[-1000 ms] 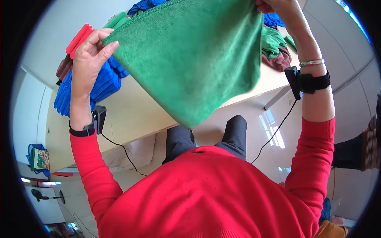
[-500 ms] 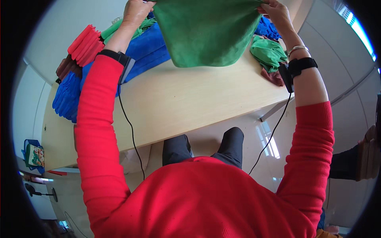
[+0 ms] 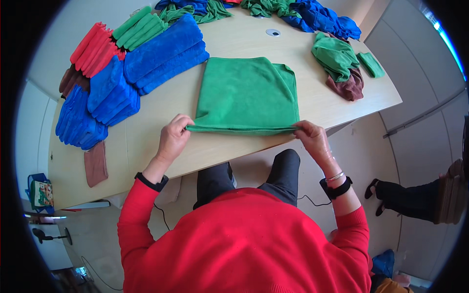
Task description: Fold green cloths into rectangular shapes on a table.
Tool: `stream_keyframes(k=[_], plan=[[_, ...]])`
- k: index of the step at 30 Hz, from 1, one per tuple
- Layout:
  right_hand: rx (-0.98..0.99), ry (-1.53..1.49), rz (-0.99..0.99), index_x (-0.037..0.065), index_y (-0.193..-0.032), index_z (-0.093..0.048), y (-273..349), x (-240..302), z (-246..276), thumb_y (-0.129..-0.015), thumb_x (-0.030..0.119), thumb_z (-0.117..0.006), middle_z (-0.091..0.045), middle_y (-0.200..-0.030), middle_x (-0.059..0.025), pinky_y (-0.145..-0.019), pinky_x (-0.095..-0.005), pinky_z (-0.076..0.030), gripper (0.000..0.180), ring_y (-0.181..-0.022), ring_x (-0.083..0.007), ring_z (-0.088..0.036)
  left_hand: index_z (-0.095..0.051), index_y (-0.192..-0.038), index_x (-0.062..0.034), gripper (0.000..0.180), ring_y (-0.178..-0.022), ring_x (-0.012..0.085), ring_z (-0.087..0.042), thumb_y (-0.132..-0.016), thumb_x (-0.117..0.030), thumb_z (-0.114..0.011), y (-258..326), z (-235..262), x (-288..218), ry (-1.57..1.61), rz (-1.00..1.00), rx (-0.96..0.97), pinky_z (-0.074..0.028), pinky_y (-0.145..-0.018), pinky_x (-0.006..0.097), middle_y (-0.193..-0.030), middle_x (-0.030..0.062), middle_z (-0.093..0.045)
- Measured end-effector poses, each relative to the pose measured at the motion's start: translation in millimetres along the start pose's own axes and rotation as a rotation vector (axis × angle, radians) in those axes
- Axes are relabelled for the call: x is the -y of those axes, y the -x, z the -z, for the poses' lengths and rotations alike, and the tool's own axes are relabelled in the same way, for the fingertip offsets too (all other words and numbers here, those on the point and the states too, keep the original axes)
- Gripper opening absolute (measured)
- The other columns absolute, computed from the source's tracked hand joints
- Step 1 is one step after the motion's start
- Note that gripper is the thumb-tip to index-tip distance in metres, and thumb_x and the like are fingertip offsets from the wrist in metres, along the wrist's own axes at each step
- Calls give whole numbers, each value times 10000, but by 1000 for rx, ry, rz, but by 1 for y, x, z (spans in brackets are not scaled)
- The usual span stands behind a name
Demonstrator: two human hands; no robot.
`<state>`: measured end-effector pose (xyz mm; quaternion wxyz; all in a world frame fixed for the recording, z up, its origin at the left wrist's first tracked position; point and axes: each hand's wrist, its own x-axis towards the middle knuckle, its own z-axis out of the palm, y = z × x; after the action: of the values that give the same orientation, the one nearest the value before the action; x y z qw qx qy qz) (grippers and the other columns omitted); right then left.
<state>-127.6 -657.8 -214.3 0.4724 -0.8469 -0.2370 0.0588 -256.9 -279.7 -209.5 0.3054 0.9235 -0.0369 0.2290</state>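
A green towel (image 3: pixel 246 95) lies spread on the table, its body flat and its right edge folded over unevenly. My left hand (image 3: pixel 175 136) pinches the near left corner. At the near right corner my right hand (image 3: pixel 313 140) grips the same towel. Between the two hands the near edge is drawn straight, close to the front edge of the table (image 3: pixel 166 158).
Folded blue towels (image 3: pixel 166 51), red towels (image 3: pixel 95 49) and green towels (image 3: pixel 140 28) are stacked at the left, near a brownish-pink cloth (image 3: pixel 95 164). Crumpled green cloth (image 3: pixel 336 56) and blue cloth (image 3: pixel 320 18) lie right and far. A person (image 3: pixel 415 198) stands at right.
Both hands have come down and toward me, bringing the green towel from raised in the air to flat on the table. Its two corners are still held.
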Motion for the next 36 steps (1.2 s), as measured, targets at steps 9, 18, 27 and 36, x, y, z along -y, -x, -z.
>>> stream_keyframes(k=[9,18,27,36], plan=[[404,218,-67,14,-975,-662,38,16,-10,-849,86,-587,-630,-677,-60,-586,-240,-493,164,-624,-98,-607,-569,-827,-26,191,-758,240,-588,-683,99,-556,71,7,-10,-150,-21,133,-458,-644,331,-866,78,-573],[817,-108,-201,14,-1002,-666,19,29,-25,-865,103,-583,-653,-743,-56,-642,-245,-508,183,-667,-102,-620,-570,-845,-17,179,-769,265,-594,-697,84,-559,45,40,33,-289,130,118,-464,-660,331,-831,102,-560],[45,268,361,21,-995,-641,-59,-9,-60,-825,79,-562,-643,-876,-132,-740,-362,-518,196,-811,-281,-639,-593,-861,-45,173,-843,312,-587,-714,47,-595,2,70,109,-568,201,228,-460,-726,404,-872,114,-592],[-21,653,150,46,-963,-641,-78,-7,-72,-798,127,-540,-624,-892,-148,-763,-421,-503,210,-832,-347,-621,-579,-859,-15,299,-711,294,-630,-780,-275,-702,-75,-91,-73,-414,-142,210,-484,-619,403,-827,158,-596]])
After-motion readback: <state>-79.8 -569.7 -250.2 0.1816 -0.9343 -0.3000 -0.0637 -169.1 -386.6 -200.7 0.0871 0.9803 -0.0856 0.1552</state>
